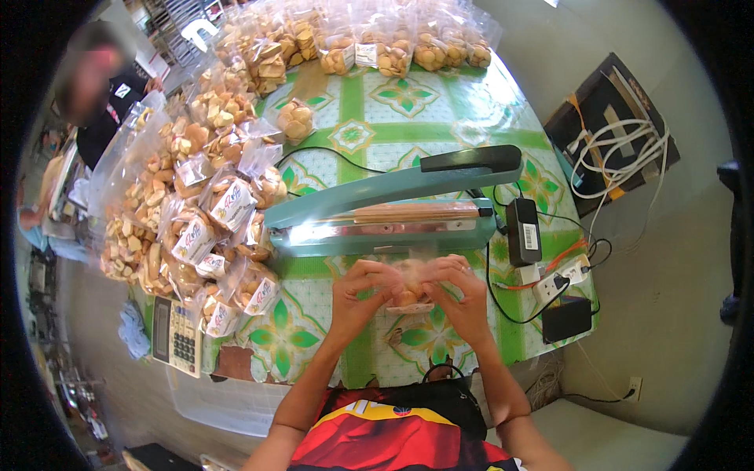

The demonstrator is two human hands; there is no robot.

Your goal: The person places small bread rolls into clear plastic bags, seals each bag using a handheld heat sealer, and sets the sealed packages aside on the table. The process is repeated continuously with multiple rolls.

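Observation:
Between my hands is a clear plastic bag of cookies (410, 294), its upper part pinched from both sides. My left hand (364, 292) has thumb and fingers closed on the bag's left side. On the right side, my right hand (459, 289) grips it the same way. Just beyond the bag lies a teal impulse bag sealer (385, 235), its long arm (393, 187) with a black handle raised at the right end. The bag's top edge is close to the sealer's front side; whether they touch I cannot tell.
Filled cookie bags (228, 208) crowd the table's left side, and more bags (393, 51) line the far end. A calculator (177, 334) lies at the near left corner. At right are a black adapter (524, 231), a power strip (561, 284) and cords. A person (98, 94) stands beyond at left.

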